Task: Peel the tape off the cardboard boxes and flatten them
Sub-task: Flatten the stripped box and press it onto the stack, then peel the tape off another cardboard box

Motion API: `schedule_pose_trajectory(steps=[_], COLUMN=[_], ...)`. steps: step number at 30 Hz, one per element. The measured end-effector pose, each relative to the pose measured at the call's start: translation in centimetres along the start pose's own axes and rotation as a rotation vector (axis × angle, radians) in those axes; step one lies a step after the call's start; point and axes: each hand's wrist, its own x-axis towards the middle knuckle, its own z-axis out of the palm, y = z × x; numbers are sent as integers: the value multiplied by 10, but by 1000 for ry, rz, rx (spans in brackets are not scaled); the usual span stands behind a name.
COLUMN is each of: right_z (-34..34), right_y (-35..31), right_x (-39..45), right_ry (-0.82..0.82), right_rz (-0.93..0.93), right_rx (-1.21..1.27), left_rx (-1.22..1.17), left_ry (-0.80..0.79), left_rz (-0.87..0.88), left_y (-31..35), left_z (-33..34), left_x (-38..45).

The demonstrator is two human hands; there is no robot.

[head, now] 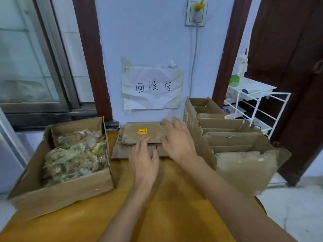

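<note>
A stack of flattened cardboard boxes (138,135) lies at the far middle of the orange table, against the wall; the top sheet carries a small orange sticker (142,131). My left hand (144,158) hovers over the stack's near edge with fingers spread and relaxed, holding nothing. My right hand (176,138) lies flat over the right end of the top sheet, fingers straight. Whether either hand touches the cardboard is unclear.
On the left stands an open cardboard box (70,191) filled with crumpled peeled tape (75,154). On the right a larger open box (248,170) holds several upright cardboard boxes (225,124). The orange table (166,206) stretches toward me. A paper sign (152,88) hangs on the wall; a white wire rack (253,103) stands far right.
</note>
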Motion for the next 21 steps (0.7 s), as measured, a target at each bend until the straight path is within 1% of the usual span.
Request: schedule_pose_trajectory(steps=[3, 6, 7, 9, 10, 11, 12, 14, 15, 17, 19, 21], right_z=[-72, -131, -144, -157, -157, -153, -146, -131, -126, -123, -132, -137], right_y=[2, 20, 33, 67, 83, 101, 117, 141, 148, 155, 152, 160], right_x=[-47, -98, -116, -152, -167, -180, -190, -202, -205, -209, -214, -222], right_ry=[96, 226, 308, 535, 630, 675, 660, 487, 394, 276, 228, 189], right_rz=[-49, 17, 52, 167, 256, 375, 513, 757, 830, 859, 830, 815], right_rx=[-42, 9, 37, 140, 211, 315, 461, 754, 847, 956, 1021, 1078], left_rx=[-156, -304, -324, -380, -412, -442, -470, -538, -574, -637, -705, -836], left_ry=[-158, -301, -341, -426, -458, -500, -547, -611, -626, -629, -603, -560], left_rz=[-22, -67, -81, -144, -200, -271, -343, -495, -539, -553, -543, -539], left_y=[47, 90, 102, 118, 122, 122, 124, 127, 131, 140, 144, 133], left_z=[-2, 0, 3, 10, 15, 19, 20, 24, 23, 13, -6, -26], left_x=[-28, -62, -72, -90, -96, -100, -103, -107, -110, -114, -118, -122])
